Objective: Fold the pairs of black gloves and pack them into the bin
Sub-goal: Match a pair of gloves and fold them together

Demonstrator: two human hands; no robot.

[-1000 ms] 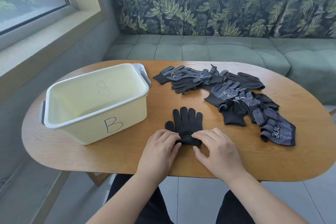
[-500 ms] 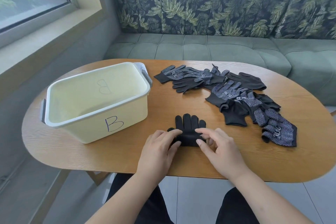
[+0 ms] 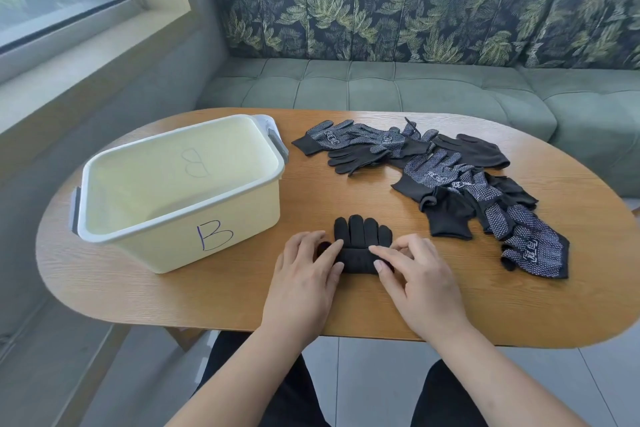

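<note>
A stacked glove pair (image 3: 360,246) is held between the two hands near the front edge of the table (image 3: 519,305). Its cuff end is rolled into a thick band, and its fingers lie flat just beyond the person's fingertips. The left hand (image 3: 304,267) is curled round the left end of that band, with the fingers on top and the thumb at the near side. The right hand (image 3: 415,274) pinches the right end between forefinger and thumb. Neither hand is spread wide. The bin (image 3: 145,246) stands just left of the left hand, untouched, and nothing is seen inside it. The loose gloves (image 3: 450,184) are heaped beyond and to the right of the right hand, apart from the pair in work. The fold is judged to be roughly half made. Several faults can be expected from here. If the two ends are not advanced evenly, the band may be skewed and one glove slid off the other, so that the pair is parted. If the pinch is loosened before the fold is finished, the knit fabric is likely to spring open. On the carry to the left, the bundle may be unrolled if only one layer is gripped, or it may be caught on the bin's rim.
</note>
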